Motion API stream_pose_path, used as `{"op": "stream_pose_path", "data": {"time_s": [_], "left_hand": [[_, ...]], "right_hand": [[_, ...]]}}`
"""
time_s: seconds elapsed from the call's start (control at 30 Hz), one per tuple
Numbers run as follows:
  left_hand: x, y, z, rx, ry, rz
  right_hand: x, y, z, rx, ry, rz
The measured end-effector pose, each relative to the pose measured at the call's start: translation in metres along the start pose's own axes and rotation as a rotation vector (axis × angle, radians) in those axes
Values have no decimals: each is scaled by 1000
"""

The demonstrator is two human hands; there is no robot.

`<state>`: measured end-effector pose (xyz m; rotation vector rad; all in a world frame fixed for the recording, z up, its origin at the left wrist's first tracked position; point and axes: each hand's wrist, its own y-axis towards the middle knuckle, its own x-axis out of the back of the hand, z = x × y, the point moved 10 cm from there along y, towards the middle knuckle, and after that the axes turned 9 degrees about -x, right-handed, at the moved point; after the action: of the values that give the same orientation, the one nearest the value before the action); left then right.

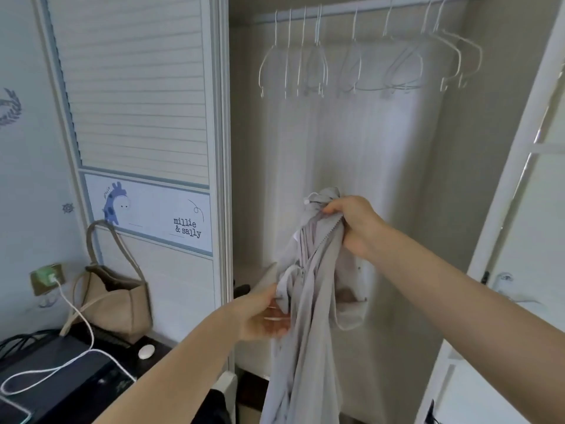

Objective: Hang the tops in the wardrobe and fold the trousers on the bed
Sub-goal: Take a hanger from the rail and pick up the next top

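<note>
A light grey zip-up top (308, 332) hangs bunched in front of the open wardrobe (428, 179). My right hand (351, 224) grips its upper part near the zip and a white drawstring end. Lower down, my left hand (263, 313) pinches a fold of the same fabric. Several bare white wire hangers (318, 65) hang on the rail (367, 7) above, none carrying clothes. Neither the bed nor any trousers are in view.
The wardrobe's slatted sliding door (137, 87) stands to the left. A beige handbag (113, 298) sits on a dark desk (76, 377) with a white cable (73, 316) plugged into a wall socket (49, 278). A white door (519, 240) stands at the right.
</note>
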<state>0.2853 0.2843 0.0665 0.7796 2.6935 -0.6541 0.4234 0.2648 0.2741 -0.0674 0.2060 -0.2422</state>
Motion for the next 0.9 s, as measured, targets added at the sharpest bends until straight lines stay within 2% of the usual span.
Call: {"op": "stream_pose_path", "data": {"time_s": [0.07,0.17,0.27,0.33,0.4,0.47,0.5,0.57,0.6,0.63,0.67,0.73,0.83,0.9], "left_hand": [[8,3,-18,-102,-95,-92],[19,4,-47,-163,-303,-164],[31,-1,-89,-263,-439,-194],[38,-6,-118,-332,-480,-211],[31,-12,-143,-358,-492,-146],[19,-19,-161,-347,-259,-59],[15,-18,-169,-346,-4,-63],[19,-7,-185,-350,589,-182],[22,-1,-199,-380,799,-302],[24,1,-213,-424,901,-416],[26,7,-226,-457,876,-485],[29,22,-239,-465,587,-479],[5,42,-256,-396,253,-294],[-17,51,-277,-394,181,-187]], "right_hand": [[-1,-3,3,-36,-50,57],[5,1,6,-37,-125,117],[40,18,9,37,-326,-73],[69,30,11,45,-574,-266],[91,42,19,66,-823,-415],[103,54,33,121,-963,-509],[109,60,42,141,-990,-554],[114,71,58,198,-998,-613],[113,78,65,236,-990,-614],[111,85,72,270,-981,-603],[111,93,79,293,-975,-590],[115,109,84,267,-980,-577],[123,135,91,178,-1061,-531],[121,147,103,159,-1069,-495]]}}
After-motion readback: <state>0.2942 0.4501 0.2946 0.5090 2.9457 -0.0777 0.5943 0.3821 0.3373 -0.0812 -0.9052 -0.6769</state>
